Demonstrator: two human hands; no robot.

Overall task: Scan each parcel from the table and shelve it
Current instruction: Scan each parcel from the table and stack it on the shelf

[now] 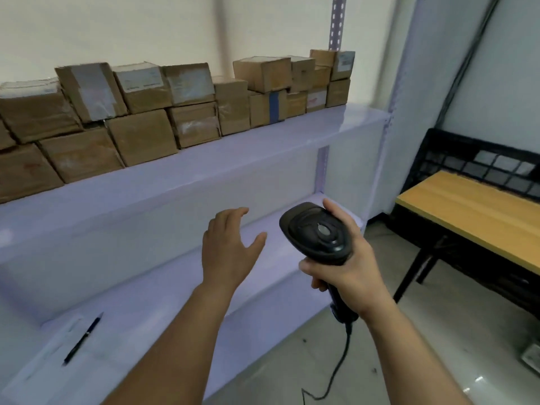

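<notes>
While right hand (352, 268) grips scanner (317, 232), parcels (140, 112) sit shelved well above

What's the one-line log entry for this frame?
left hand: open, empty | right hand: holds scanner | parcels: stacked on top shelf | pen: on lower shelf
</notes>
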